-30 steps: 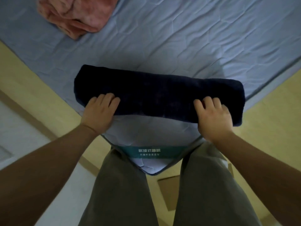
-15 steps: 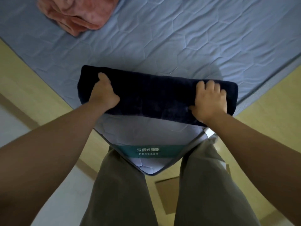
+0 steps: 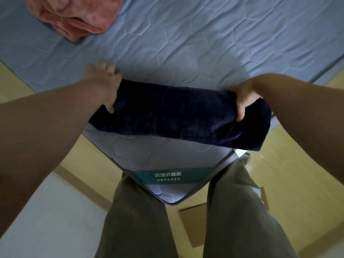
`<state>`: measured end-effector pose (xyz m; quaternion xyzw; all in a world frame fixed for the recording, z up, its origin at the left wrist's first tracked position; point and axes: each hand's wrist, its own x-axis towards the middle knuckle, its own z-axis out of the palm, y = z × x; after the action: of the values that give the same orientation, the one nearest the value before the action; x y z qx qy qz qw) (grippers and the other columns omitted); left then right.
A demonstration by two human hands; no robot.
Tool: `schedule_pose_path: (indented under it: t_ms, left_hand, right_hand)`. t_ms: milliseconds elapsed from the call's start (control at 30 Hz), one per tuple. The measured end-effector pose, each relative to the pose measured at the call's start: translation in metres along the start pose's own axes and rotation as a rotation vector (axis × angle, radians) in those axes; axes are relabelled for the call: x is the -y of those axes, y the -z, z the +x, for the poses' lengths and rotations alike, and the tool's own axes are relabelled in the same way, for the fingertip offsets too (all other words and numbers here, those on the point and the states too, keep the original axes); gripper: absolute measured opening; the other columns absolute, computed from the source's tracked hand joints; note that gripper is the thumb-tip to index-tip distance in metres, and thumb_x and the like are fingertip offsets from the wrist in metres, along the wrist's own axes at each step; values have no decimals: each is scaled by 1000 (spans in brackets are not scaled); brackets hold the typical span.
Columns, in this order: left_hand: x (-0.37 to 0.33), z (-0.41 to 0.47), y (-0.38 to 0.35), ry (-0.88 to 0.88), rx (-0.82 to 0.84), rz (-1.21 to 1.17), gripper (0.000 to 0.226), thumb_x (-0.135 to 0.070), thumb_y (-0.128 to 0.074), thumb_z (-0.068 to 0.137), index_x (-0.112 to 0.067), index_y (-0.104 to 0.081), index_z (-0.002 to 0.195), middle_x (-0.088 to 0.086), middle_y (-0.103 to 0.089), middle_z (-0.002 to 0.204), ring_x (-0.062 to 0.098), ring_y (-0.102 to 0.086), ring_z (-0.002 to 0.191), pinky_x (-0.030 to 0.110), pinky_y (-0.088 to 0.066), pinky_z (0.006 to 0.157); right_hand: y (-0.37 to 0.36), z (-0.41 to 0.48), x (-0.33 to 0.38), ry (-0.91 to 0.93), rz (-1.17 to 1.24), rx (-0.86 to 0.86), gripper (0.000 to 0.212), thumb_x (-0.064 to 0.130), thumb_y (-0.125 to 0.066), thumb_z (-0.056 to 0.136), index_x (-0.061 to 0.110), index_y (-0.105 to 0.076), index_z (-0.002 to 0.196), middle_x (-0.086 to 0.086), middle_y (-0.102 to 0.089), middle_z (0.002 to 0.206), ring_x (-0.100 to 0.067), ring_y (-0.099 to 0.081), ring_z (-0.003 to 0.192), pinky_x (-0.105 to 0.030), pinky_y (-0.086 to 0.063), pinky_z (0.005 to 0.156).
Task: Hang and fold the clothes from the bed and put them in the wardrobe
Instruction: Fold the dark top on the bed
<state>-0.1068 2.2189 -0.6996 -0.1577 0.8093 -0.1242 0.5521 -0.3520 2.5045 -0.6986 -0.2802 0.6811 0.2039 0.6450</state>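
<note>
Navy garment [image 3: 178, 116] gripped between left hand [image 3: 104, 86], right hand [image 3: 243, 97].

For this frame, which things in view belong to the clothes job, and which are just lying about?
Job: navy folded cloth, gripped at its ends by left hand and right hand; pink garment; bed.
Lying about: cardboard piece on the floor; teal mattress label.
</note>
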Motion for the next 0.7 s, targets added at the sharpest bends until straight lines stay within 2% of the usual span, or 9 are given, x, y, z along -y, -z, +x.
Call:
schedule_pose_path:
  t_ms: [67, 167, 233, 333, 400, 467, 533, 600, 700]
  left_hand:
    - [1, 6, 7, -105, 110, -55, 121, -43, -97, 52, -14, -28, 147, 9, -37, 144, 29, -44, 130, 42, -47, 101]
    - [1, 8, 11, -140, 133, -140, 99, -13, -94, 60, -10, -39, 143, 13, -51, 137, 29, -57, 114, 34, -53, 84]
    - [2, 11, 7, -169, 81, -178, 77, -8, -90, 63, -11, -51, 129, 12, -58, 128, 29, -61, 107, 35, -54, 83]
    - [11, 3, -2, -184, -7, -293, 48, -6, -75, 74, -15, -58, 118, 10, -62, 120, 29, -62, 104, 37, -55, 87]
    - [23, -12, -9, -195, -68, -338, 36, -10, -69, 78, -17, -59, 112, 9, -62, 117, 30, -62, 103, 39, -55, 87]
    - [39, -31, -11, -175, -159, -408, 32, -11, -70, 75, -17, -58, 104, 10, -63, 111, 33, -62, 100, 41, -55, 83]
    - [54, -52, -9, -123, -296, -486, 38, -10, -73, 69, -14, -57, 102, 14, -65, 102, 38, -64, 92, 44, -55, 76]
    - [64, -67, -10, -57, -525, -509, 47, -11, -79, 61, -9, -57, 103, 21, -63, 92, 44, -64, 80, 47, -53, 68]
    - [65, -74, -29, 57, -892, -496, 65, -9, -79, 60, -3, -55, 120, 26, -56, 90, 45, -56, 76, 48, -41, 69]
  right_hand:
    - [-7, 7, -2, 2, -31, -71, 95, 13, -96, 56, 24, -50, 139, -6, -62, 128, -33, -60, 113, -35, -44, 85]
    - [-15, 14, 0, -7, -16, -136, 100, 19, -98, 53, 23, -49, 141, -6, -61, 131, -32, -59, 118, -34, -41, 87]
    - [-16, 17, -1, -12, -14, -138, 102, 21, -98, 53, 25, -48, 142, -5, -61, 132, -31, -59, 118, -33, -40, 87]
    - [-13, 9, -1, 2, -36, -114, 101, 20, -96, 55, 30, -48, 143, -1, -64, 128, -29, -61, 115, -33, -40, 86]
    - [-4, -6, -1, 23, -53, -117, 98, 18, -95, 57, 30, -50, 143, -1, -64, 126, -28, -61, 113, -33, -40, 85]
    - [8, -29, 0, 24, -93, -198, 91, 22, -93, 57, 28, -52, 138, -4, -64, 123, -29, -61, 110, -33, -42, 83]
    - [24, -53, 1, 21, -158, -394, 77, 30, -90, 58, 25, -50, 123, -9, -63, 117, -34, -61, 106, -37, -46, 79]
    - [34, -68, -2, 34, -226, -689, 64, 31, -83, 63, 23, -43, 111, -13, -62, 111, -38, -62, 100, -43, -48, 77]
    - [26, -66, -10, 81, -274, -1215, 61, 18, -75, 66, 13, -44, 118, -21, -58, 107, -43, -57, 96, -53, -43, 85]
